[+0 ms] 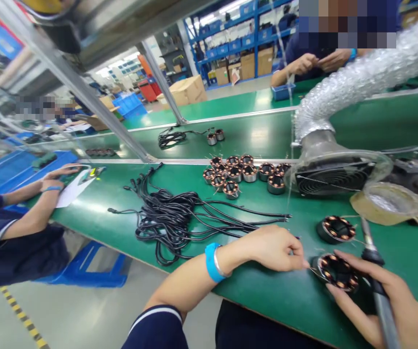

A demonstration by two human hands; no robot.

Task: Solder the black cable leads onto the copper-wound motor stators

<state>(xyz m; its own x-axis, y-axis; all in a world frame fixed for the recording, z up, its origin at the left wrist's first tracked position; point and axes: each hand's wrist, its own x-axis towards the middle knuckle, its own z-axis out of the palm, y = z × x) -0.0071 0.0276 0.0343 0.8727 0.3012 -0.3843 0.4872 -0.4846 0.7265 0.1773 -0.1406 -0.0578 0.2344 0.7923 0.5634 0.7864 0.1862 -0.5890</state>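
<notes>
A round motor stator [338, 273] with copper windings stands on the green bench, held between the thumb and fingers of my right hand [387, 295]. A soldering iron [381, 295] also lies in that hand, its tip pointing away from me. My left hand [276, 249], wearing a blue wristband, is closed in a pinch at the stator's left side, on a thin wire end [314, 270]. Just behind sits a second stator [336, 229]. Left of my left hand lies a tangled bundle of black cables [168, 218], their stripped ends near my wrist.
Several stators [233, 173] cluster at the bench's back edge. A fan [330, 174] with a silver duct [361, 72] stands behind the right side, beside a yellowish dish [387, 203]. Co-workers sit at left and across. A metal post [96, 106] slants at left.
</notes>
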